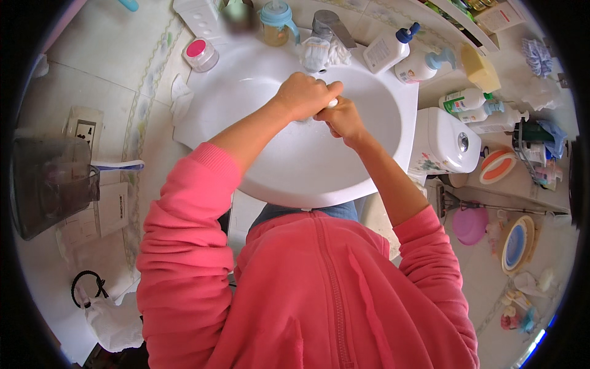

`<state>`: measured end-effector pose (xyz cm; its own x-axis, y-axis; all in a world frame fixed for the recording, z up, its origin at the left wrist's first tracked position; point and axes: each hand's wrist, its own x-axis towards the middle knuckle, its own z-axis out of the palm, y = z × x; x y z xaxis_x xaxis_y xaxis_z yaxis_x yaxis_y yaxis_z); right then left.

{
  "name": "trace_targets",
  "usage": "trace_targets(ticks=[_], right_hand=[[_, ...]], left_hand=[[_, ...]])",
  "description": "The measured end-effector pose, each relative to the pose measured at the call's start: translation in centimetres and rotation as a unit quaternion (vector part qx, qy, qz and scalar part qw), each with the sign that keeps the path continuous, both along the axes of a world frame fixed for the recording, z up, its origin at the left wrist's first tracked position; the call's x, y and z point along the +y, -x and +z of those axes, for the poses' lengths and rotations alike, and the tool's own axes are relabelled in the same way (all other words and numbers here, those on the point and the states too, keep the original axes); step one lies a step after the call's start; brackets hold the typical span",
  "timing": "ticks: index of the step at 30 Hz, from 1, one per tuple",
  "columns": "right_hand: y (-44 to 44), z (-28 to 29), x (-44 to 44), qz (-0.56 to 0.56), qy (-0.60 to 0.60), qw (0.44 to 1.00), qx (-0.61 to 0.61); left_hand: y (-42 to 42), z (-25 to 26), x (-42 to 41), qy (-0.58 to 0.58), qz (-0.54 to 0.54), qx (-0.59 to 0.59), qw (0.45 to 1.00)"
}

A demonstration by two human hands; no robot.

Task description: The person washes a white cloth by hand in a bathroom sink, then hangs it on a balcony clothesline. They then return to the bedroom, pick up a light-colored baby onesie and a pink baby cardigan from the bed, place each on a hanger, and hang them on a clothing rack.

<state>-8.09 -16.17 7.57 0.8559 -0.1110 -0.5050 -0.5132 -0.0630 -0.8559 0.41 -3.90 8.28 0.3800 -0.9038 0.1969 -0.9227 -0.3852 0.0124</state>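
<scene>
Both my hands are above the white ceramic washbasin, fists close together below the tap. My left hand is closed, with its knuckles towards the tap. Beside it on the right, my right hand is closed too. A small bit of a white item shows between the two fists; it looks like cloth, and the fingers hide most of it. Just beyond, damp-looking white fabric pieces lie at the foot of the grey metal tap.
Along the basin's back stand a pink-lidded jar, a blue-handled drinking cup, a blue-topped pump bottle and another pump bottle. A toilet cistern adjoins the right side. At left, a toothbrush juts from a dark cup.
</scene>
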Motion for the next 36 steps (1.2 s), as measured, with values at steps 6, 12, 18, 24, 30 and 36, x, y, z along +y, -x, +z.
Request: trace_targets(ticks=[6, 12, 18, 24, 30, 36], right_hand=[[0.5, 5.6, -1.6, 0.115, -0.167, 0.975, -0.088], [2.0, 5.5, -4.5, 0.195, -0.154, 0.957, -0.151], [3.0, 4.5, -1.1, 0.284, 0.217, 0.905, -0.232], [2.9, 1.6, -2.8, 0.221, -0.224, 0.948, -0.037], [6.7, 3.7, 3.6, 0.454, 0.116, 0.863, -0.19], [3.7, -2.0, 5.3, 0.528, 0.47, 0.618, -0.344]], left_hand=[[0.8, 4.6, 1.8, 0.125, 0.077, 0.113, 0.983], [3.6, 4.0, 8.4, 0.263, 0.251, 0.537, 0.761], [8.0, 2.6, 16.3, 0.179, 0.416, 0.327, 0.829], [17.5, 0.9, 19.6, 0.396, 0.336, 0.693, 0.5], [31.0, -5.3, 23.2, 0.438, 0.523, 0.409, 0.606], [43.1, -7.4, 30.1, 0.323, 0.666, 0.361, 0.567]])
